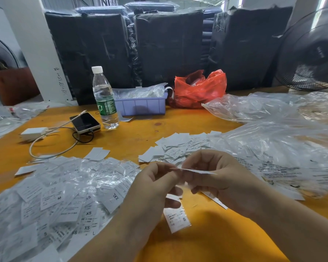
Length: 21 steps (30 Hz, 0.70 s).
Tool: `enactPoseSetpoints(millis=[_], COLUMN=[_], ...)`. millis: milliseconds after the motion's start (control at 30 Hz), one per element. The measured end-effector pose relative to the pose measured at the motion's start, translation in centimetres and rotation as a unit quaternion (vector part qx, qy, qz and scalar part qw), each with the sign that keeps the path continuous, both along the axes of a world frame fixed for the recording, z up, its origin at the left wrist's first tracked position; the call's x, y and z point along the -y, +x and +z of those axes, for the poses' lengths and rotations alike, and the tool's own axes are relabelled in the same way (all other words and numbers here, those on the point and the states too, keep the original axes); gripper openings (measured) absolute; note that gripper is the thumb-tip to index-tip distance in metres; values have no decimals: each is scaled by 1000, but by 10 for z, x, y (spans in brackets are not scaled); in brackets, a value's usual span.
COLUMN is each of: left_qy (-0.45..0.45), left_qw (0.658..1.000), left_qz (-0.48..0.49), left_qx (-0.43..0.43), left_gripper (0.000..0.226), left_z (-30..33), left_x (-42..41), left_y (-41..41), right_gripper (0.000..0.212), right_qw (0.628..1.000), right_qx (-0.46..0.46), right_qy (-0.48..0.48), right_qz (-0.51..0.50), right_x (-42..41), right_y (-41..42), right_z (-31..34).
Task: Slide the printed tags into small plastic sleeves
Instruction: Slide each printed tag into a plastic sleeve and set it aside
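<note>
My left hand [155, 184] and my right hand [216, 178] meet above the yellow table [206, 242]. Between their fingertips I pinch a white printed tag [197, 170], seen edge-on. Below my left fingers hangs a small plastic sleeve [177, 217] with a tag marked S in it. A heap of sleeved tags [64, 195] with size letters lies at the left. Loose white tags [178, 148] are piled just beyond my hands. A stack of empty clear sleeves [284, 167] lies at the right.
A water bottle [105, 99], a phone [85, 122] with a cable and a white charger [33, 132] are at the back left. A purple tray [140, 105], a red plastic bag [199, 89], black wrapped bales [169, 46] and a fan [311, 52] stand behind.
</note>
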<state>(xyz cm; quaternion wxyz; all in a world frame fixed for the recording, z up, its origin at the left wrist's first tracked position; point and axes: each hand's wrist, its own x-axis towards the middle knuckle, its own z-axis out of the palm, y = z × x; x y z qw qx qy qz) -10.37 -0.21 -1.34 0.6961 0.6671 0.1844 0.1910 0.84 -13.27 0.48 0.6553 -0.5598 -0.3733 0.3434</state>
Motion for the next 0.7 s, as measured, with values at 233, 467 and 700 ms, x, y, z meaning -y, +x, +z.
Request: enactPoseSetpoints(millis=[233,467,700], left_qy=[22,93,148], left_qw=[998,993,986], left_qz=[58,66,71], left_qx=[22,27,31], left_gripper=[23,42,28], left_z=[1,-3,-5], left_x=[-4,-10,-11], left_y=[0,-1,-2], right_gripper=[19,21,38], right_qw=[999,993,995], right_qx=[38,85,62], right_qy=[2,-11,4], right_qz=[-14,-78,-75], right_x=[-1,-1,-1], right_y=[-1,-1,6], right_z=[-1,1,-2])
